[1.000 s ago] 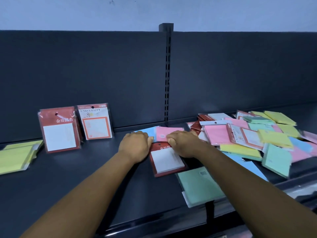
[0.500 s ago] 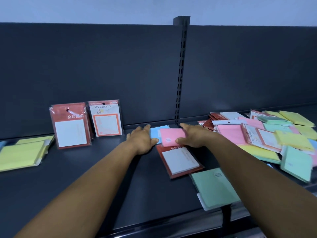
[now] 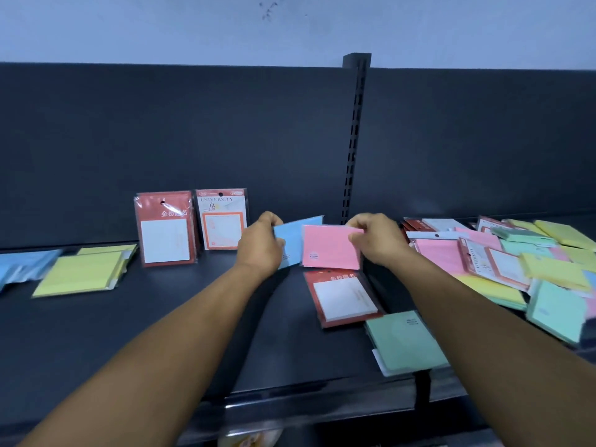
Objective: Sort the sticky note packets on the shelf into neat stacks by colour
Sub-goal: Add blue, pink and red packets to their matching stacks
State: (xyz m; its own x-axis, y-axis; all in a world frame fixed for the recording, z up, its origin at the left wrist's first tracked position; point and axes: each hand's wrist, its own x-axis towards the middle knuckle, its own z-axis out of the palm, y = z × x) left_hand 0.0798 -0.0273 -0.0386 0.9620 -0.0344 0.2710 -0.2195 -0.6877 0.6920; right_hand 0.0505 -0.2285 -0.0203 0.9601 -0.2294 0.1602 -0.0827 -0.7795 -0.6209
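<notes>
Left hand (image 3: pixel 260 246) pinches a blue packet (image 3: pixel 295 241), right hand (image 3: pixel 375 239) a pink packet (image 3: pixel 330 247); yellow stack (image 3: pixel 77 271) started, mixed pile (image 3: pixel 516 262) mostly unsorted.

Two forearms in view, bare to frame edge; no sleeves. Left hand (image 3: pixel 260 245), right hand (image 3: pixel 378 241): no gloves, rings, watch.

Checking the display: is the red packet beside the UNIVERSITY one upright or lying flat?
Upright: the red packet stands on its bottom edge against the back panel.
</notes>
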